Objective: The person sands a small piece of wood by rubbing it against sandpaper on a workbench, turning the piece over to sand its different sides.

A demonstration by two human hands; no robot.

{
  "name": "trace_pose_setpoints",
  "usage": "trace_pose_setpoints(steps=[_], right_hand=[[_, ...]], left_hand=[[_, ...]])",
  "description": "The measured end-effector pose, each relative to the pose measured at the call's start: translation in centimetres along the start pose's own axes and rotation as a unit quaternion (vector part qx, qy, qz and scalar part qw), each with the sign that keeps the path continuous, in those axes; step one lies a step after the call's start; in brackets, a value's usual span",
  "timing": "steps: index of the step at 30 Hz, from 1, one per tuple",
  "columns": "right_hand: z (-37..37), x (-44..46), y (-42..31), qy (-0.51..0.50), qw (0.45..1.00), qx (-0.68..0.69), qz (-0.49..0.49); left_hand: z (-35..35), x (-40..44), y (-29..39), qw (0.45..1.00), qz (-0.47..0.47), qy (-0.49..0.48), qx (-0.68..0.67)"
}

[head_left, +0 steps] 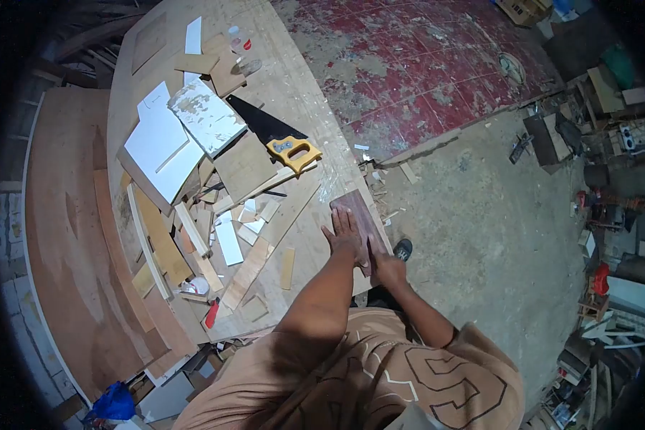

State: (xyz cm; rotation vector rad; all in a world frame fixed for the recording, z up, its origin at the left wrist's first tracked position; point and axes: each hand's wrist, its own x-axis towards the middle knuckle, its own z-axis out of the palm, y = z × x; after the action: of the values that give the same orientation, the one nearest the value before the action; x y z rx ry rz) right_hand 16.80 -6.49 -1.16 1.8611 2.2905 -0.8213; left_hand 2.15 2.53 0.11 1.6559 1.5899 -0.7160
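Note:
A dark reddish-brown wooden board (349,201) lies along the right edge of the workbench, close to my body. My left hand (345,231) rests flat on it, palm down, fingers spread and pointing away from me. At the board's near right side is my right hand (389,270), its fingers curled and partly hidden at the edge. Whatever it grips, if anything, is too small or covered to make out. Beyond the board lies a handsaw (294,148) with a yellow handle and black blade, resting among wood pieces.
The plywood workbench (304,93) carries white sheets (163,147), a paint-stained block (206,118), wood offcuts (249,269) and a red-handled tool (212,314). A large curved wooden panel (68,236) stands left. Concrete floor (473,222) lies right, with clutter along the far side.

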Motion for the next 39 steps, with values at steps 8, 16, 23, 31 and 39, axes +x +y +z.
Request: trace_pose_setpoints(steps=[8, 16, 23, 31, 39], right_hand=[[-0.2, 11.0, -1.0, 0.064, 0.998, -0.02, -0.009], [-1.7, 10.9, -2.1, 0.076, 0.997, -0.009, 0.019], [0.7, 0.1, 0.3, 0.081, 0.996, 0.027, -0.028], [-4.7, 15.1, -4.0, 0.102, 0.993, 0.047, -0.019], [-1.4, 4.1, -0.7, 0.035, 0.999, -0.011, -0.017]], left_hand=[[-1.0, -0.7, 0.1, 1.0, 0.016, -0.023, 0.003], [-1.4, -1.2, 0.3, 1.0, 0.009, -0.013, 0.005], [-1.3, -1.1, 0.0, 1.0, 0.02, 0.004, -0.011], [-2.4, -2.2, 0.5, 0.998, 0.002, -0.044, 0.042], [-0.9, -1.0, 0.0, 1.0, 0.014, -0.004, 0.003]])
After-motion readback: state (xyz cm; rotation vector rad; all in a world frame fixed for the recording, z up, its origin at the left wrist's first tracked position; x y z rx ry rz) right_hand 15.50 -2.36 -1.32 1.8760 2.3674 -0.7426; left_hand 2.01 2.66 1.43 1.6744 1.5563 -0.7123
